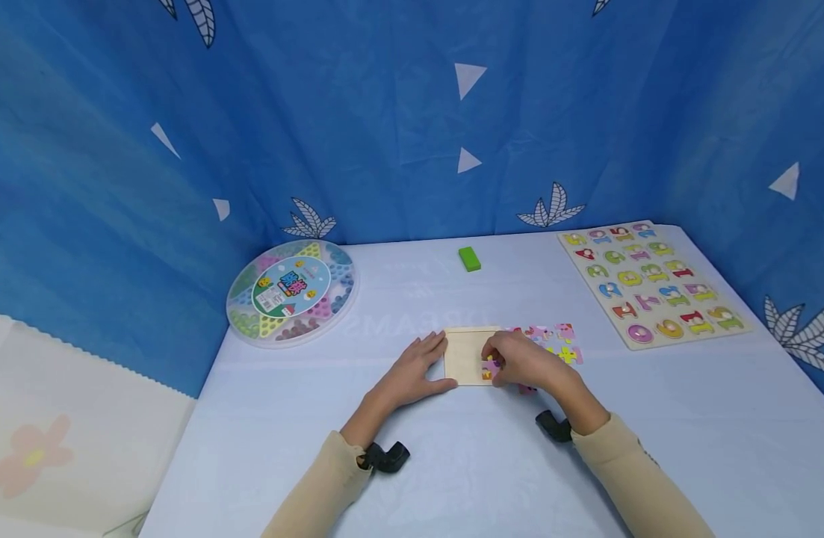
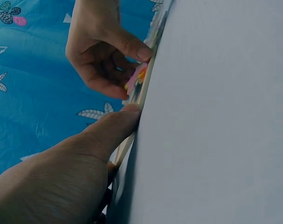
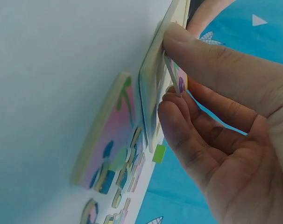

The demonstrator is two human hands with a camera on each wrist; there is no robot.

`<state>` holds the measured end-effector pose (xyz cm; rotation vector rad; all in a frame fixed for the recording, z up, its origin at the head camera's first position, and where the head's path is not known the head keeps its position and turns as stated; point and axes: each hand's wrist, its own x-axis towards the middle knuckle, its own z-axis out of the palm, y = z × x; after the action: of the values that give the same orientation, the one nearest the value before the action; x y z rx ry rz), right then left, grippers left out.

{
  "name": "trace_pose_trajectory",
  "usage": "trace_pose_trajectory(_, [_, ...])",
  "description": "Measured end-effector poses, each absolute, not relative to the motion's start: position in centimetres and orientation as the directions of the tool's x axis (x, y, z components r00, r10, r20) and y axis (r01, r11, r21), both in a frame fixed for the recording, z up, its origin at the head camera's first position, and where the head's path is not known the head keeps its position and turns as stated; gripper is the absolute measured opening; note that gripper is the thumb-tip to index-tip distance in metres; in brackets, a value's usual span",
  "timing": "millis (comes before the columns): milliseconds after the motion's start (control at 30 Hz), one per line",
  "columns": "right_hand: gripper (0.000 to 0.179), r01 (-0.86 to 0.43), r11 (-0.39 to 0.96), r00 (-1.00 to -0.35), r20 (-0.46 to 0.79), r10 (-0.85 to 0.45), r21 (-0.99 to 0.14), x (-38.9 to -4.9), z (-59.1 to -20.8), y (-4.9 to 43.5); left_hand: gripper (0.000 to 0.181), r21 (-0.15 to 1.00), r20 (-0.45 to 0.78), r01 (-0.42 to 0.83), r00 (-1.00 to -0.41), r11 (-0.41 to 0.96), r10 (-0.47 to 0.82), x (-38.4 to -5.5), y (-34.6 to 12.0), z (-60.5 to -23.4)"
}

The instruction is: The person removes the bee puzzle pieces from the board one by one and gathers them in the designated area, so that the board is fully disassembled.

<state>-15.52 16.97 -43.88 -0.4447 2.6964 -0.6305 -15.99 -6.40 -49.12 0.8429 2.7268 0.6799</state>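
A shallow wooden puzzle tray (image 1: 462, 359) lies flat on the table between both hands. My left hand (image 1: 412, 373) rests along its left side, fingers extended; in the left wrist view the left thumb (image 2: 118, 123) touches the tray's near edge. Over the right part of the tray, my right hand (image 1: 526, 359) pinches a jigsaw piece (image 3: 178, 77), which stands tilted between thumb and fingers. Pink and yellow printing (image 1: 488, 369) shows by the right fingertips in the head view. Loose jigsaw pieces (image 1: 568, 353) lie right of the tray, partly hidden under the right hand.
A round Chinese checkers box (image 1: 290, 291) sits at the back left. A green block (image 1: 469, 258) lies behind the tray. To the right is a wooden number board (image 1: 654, 284) with colourful pegged pieces. A blue curtain (image 1: 398, 119) hangs behind the table.
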Motion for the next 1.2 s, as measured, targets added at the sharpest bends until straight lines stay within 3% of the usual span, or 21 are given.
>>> trace_pose_trajectory(1200, [0.038,-0.21,0.847,-0.904,-0.232,-0.358,-0.487,-14.7,-43.1,20.7,0.086,0.489,-0.035,0.509,-0.8,0.709,0.598,-16.1,-6.5,-49.3])
